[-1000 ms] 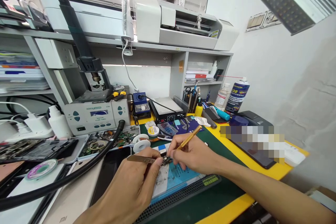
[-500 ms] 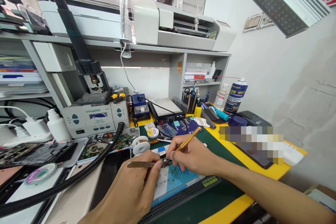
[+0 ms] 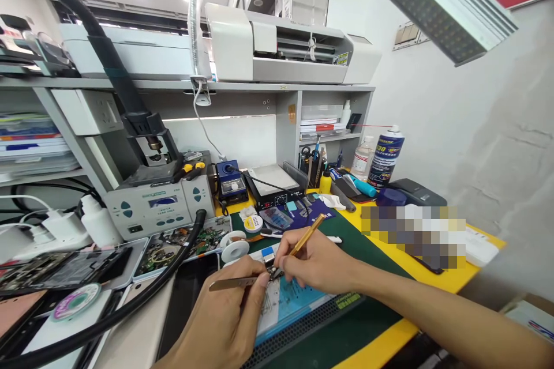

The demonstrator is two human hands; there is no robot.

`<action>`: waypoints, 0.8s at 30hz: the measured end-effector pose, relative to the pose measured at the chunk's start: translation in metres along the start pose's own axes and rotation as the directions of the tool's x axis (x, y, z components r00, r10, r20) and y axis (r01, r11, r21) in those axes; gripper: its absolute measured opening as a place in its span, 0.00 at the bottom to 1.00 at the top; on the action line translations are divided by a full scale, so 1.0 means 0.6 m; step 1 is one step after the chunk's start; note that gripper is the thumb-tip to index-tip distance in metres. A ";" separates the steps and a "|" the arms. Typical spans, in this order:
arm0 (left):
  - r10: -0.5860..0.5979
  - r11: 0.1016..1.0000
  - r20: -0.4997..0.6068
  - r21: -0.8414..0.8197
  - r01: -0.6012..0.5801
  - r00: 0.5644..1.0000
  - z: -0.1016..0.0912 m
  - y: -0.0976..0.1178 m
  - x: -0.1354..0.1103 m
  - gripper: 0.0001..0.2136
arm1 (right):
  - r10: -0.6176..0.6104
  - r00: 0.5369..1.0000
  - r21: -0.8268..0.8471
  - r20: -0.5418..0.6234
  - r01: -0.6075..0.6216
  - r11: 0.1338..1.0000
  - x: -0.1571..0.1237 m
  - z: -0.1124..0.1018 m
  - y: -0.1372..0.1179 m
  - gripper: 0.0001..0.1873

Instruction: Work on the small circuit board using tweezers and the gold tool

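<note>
My left hand (image 3: 225,305) is closed around a pair of metal tweezers (image 3: 231,283), whose back end sticks out to the left. Between the fingers of my right hand (image 3: 318,262) is a gold pen-shaped tool (image 3: 308,234), slanting up to the right; its kind does not show clearly. Both hands meet over a small electronic part (image 3: 272,270) with a blue and white piece (image 3: 268,252) just behind it. Fingers partly cover the part and hide the tools' tips. Beneath lies a blue and white pad (image 3: 294,297) on the green mat (image 3: 376,277).
A thick black hose (image 3: 173,259) crosses the left side above several phones. Behind are a tray of circuit boards (image 3: 212,233), white spools (image 3: 235,249), a hot-air station (image 3: 164,204) and a soldering-iron stand (image 3: 231,181). A spray can (image 3: 386,158) stands at the back right.
The view has shifted slightly. The gold tool in my right hand is tilted a little more steeply. My left hand keeps its hold on the tweezers near the same spot.
</note>
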State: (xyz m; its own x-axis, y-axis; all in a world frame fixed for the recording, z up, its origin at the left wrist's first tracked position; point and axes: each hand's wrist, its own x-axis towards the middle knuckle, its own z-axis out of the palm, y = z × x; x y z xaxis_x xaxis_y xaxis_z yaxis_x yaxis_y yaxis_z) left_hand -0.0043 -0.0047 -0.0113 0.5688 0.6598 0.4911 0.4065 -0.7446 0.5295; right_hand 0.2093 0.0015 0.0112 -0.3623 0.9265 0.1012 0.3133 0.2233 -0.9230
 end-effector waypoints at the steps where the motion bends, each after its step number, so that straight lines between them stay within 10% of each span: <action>1: -0.009 1.000 0.000 0.003 0.009 1.000 0.000 0.000 -0.001 0.12 | 0.004 1.000 0.000 -0.006 -0.004 1.000 0.001 0.000 0.000 0.05; 24: -0.091 0.996 -0.004 0.001 0.091 0.996 0.003 0.000 0.001 0.15 | 0.035 0.999 0.030 -0.012 -0.035 0.999 0.009 0.001 0.003 0.04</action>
State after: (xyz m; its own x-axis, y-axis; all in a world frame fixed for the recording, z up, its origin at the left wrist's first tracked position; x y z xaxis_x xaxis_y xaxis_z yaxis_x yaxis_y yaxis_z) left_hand -0.0028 -0.0047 -0.0120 0.5271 0.7249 0.4435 0.4573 -0.6818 0.5710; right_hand 0.2073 0.0065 0.0095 -0.3403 0.9375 0.0729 0.2997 0.1816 -0.9366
